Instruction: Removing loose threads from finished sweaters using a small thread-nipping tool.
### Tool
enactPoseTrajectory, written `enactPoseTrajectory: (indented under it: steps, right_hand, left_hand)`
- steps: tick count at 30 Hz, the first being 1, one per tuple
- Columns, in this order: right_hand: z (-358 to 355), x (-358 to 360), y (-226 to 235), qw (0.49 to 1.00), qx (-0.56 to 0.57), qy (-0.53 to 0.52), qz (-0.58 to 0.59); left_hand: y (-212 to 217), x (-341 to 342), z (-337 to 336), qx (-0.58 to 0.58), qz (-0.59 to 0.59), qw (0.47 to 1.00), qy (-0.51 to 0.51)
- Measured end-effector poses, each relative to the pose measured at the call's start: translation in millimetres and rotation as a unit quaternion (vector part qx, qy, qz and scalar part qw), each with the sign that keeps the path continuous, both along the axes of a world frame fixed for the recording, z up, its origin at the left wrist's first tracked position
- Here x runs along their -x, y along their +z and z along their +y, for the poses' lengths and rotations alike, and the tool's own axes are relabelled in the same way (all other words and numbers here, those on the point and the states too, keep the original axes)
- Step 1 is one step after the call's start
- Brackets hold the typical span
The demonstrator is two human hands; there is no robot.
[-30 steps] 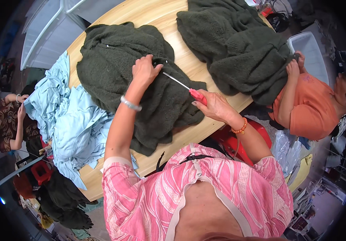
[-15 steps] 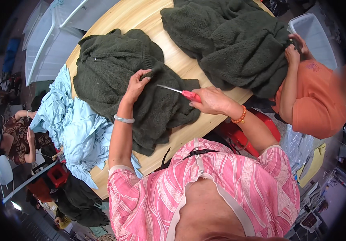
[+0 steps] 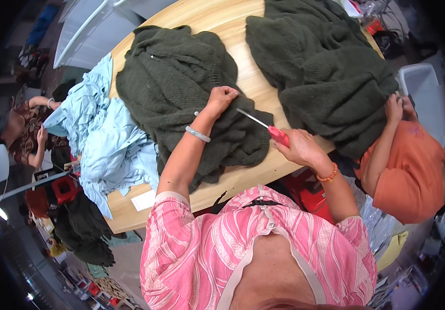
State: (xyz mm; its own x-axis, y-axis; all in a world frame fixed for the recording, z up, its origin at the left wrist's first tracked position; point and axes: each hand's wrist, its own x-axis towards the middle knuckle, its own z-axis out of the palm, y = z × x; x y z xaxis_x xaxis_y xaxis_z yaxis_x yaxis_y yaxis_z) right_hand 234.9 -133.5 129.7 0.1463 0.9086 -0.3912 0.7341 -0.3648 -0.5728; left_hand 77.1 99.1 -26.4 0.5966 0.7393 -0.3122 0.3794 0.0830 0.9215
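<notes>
A dark green knit garment (image 3: 178, 77) lies bunched on the wooden table in front of me. My left hand (image 3: 221, 101) rests on its right part, thumb and fingers pinched on the knit. In my right hand (image 3: 302, 149) is a pair of red-handled scissors (image 3: 278, 136), gripped by the handles. Their thin metal blades point up and left toward my left hand, above the garment and a little apart from those fingers. The blades look closed together.
More dark green knitwear (image 3: 326, 72) covers the table's right side, where a co-worker in an orange shirt (image 3: 406, 175) handles its edge. Light blue garments (image 3: 111, 134) pile at the left, near another person. A white paper (image 3: 144, 201) lies by the table's near edge (image 3: 124, 221).
The view has shifted, so table and garments sit farther right. My left hand has moved right along the knit. The scissors stay in my right hand, and the white paper has come into sight.
</notes>
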Motion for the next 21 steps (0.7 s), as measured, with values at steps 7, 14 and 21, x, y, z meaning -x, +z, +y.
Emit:
enactPoseTrajectory:
  steps: [7, 14, 21]
  right_hand:
    - [-29.6, -5.2, -1.7, 0.990, 0.075, 0.098, 0.061]
    - [-26.1, 31.5, -20.3, 0.980, 0.096, 0.172, 0.036]
    - [-14.3, 17.5, -37.5, 0.991, 0.049, 0.127, 0.004]
  left_hand:
    - [92.6, 39.6, -38.0, 0.019, -0.189, 0.976, 0.109]
    - [197.0, 142.6, 3.5, -0.687, 0.090, 0.703, 0.159]
    - [156.3, 329.7, 29.2, -0.423, 0.087, 0.777, 0.457]
